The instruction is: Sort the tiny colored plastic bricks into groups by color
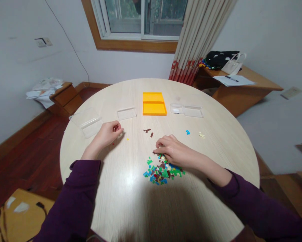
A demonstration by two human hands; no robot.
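A mixed pile of small building bricks (pixel 163 173), in green, blue, brown, white and red, lies on the round table. My right hand (pixel 175 151) reaches over the pile's far edge, its fingers bent and closed at a small brown brick (pixel 154 153). My left hand (pixel 110 131) hovers left of the pile with thumb and fingers pinched together; what they hold, if anything, is too small to name. Close to it are a few whitish bricks (pixel 120 135), a yellow brick (pixel 127 139) and a tiny red brick (pixel 113 144). Several brown bricks (pixel 151 134) sit between the hands.
Along the far side stand an open orange case (pixel 154 109), a shallow clear tray (pixel 126 113), an open clear box (pixel 193 111) and a larger clear box (pixel 91 127). Small groups of blue bricks (pixel 187 132) and cream bricks (pixel 201 135) lie to the right.
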